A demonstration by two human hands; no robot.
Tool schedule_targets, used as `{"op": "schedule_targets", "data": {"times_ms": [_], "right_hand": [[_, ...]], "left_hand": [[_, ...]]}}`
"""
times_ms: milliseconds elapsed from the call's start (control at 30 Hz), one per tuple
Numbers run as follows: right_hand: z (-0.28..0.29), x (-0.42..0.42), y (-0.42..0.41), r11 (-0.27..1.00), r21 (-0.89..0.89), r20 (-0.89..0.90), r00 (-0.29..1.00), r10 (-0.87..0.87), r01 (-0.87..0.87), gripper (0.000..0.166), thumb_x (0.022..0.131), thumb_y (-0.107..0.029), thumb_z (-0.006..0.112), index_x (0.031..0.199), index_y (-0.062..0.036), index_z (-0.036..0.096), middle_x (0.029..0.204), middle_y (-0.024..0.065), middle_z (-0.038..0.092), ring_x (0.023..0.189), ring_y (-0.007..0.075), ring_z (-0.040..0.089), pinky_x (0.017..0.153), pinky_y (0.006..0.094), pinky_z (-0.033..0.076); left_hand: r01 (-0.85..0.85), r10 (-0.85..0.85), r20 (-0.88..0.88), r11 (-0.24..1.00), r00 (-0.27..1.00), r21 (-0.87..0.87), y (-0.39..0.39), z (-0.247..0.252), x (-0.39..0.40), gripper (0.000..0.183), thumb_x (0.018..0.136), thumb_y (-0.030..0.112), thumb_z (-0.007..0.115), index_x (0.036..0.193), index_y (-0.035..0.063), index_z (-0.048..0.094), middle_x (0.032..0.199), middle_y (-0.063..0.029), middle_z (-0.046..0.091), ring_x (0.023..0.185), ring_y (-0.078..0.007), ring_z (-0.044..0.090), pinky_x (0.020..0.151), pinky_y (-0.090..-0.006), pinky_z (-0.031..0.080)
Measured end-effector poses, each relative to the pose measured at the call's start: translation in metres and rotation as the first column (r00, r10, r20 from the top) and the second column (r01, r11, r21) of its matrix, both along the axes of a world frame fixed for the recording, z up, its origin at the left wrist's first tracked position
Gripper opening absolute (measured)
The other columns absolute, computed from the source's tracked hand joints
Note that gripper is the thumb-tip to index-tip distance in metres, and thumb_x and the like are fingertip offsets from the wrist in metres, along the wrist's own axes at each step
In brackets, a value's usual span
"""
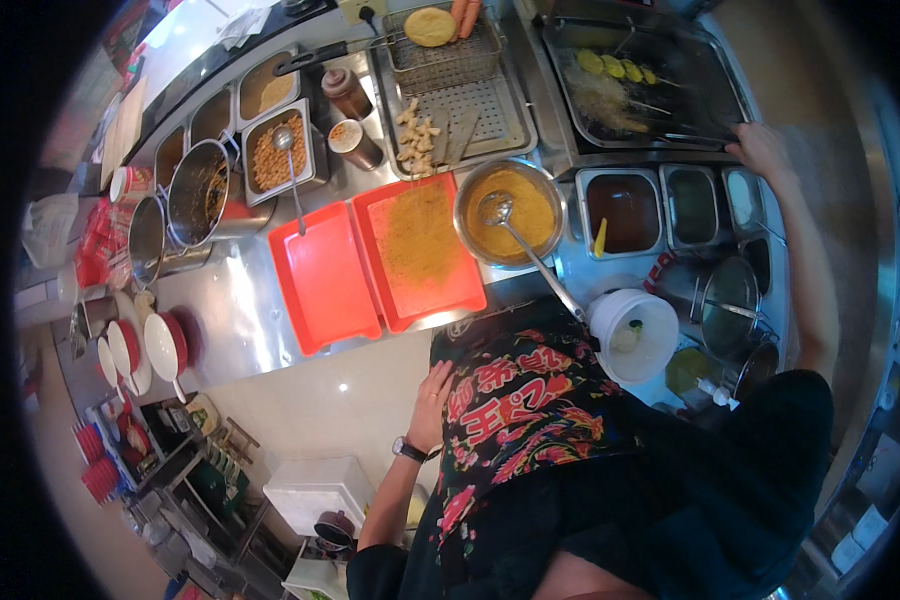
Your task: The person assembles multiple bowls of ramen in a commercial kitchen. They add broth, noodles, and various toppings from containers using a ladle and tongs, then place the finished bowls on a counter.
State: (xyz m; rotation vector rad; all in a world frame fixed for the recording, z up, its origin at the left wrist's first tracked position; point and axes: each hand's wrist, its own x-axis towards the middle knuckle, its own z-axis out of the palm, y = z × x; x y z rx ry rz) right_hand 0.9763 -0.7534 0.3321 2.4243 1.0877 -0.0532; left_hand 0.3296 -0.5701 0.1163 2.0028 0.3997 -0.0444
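Note:
My right hand [766, 154] is curled at the near right corner of a deep fryer [690, 90]. A dark, blurred shape lies beside its fingers, and I cannot tell whether it grips a thin tool. In the dark oil is a skewer of yellow-green slices [613, 66]. Left of it, a pale mass [600, 101] froths around other skewers. My left hand [429, 405], with a ring and a wristwatch, lies against the side of my dark printed apron [517, 397]. Nothing shows in it. A steel bowl of orange-yellow powder [521, 187] holds a slotted ladle [529, 244].
Two red trays [322, 285] lie on the steel counter, the right one dusted with powder [427, 240]. Behind them, a wire fry basket [446, 64] sits over a perforated tray [487, 120]. Sauce pans [621, 210] and a white bucket [637, 337] stand right. Red-and-white pans [165, 346] are left.

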Motion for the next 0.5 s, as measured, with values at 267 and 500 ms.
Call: {"op": "schedule_targets", "data": {"times_ms": [267,500], "right_hand": [[0.010,0.010,-0.009,0.998,0.025,0.022,0.999,-0.050,0.049,0.021,0.078,-0.023,0.069,0.089,-0.0064,0.066,0.090,0.0161,0.067,0.091,0.0337,0.064,0.075,0.0459,0.051],[-0.011,0.008,-0.008,0.999,0.024,0.033,0.999,0.033,-0.034,0.022,0.077,-0.025,0.070,0.090,-0.0067,0.066,0.089,0.0153,0.067,0.089,0.0333,0.065,0.074,0.0450,0.052]], "left_hand": [[-0.065,0.065,-0.014,0.997,0.998,-0.028,-0.008,0.009,0.005,0.053,0.087,0.020,0.055,0.135,0.0006,0.042,0.147,-0.0149,0.034,0.135,-0.0359,0.030,0.112,-0.0434,0.025],[-0.067,0.066,-0.020,0.997,0.998,-0.046,-0.012,0.003,0.000,0.050,0.090,0.017,0.051,0.136,0.0022,0.041,0.146,-0.0135,0.034,0.135,-0.0350,0.030,0.112,-0.0421,0.025]]}}
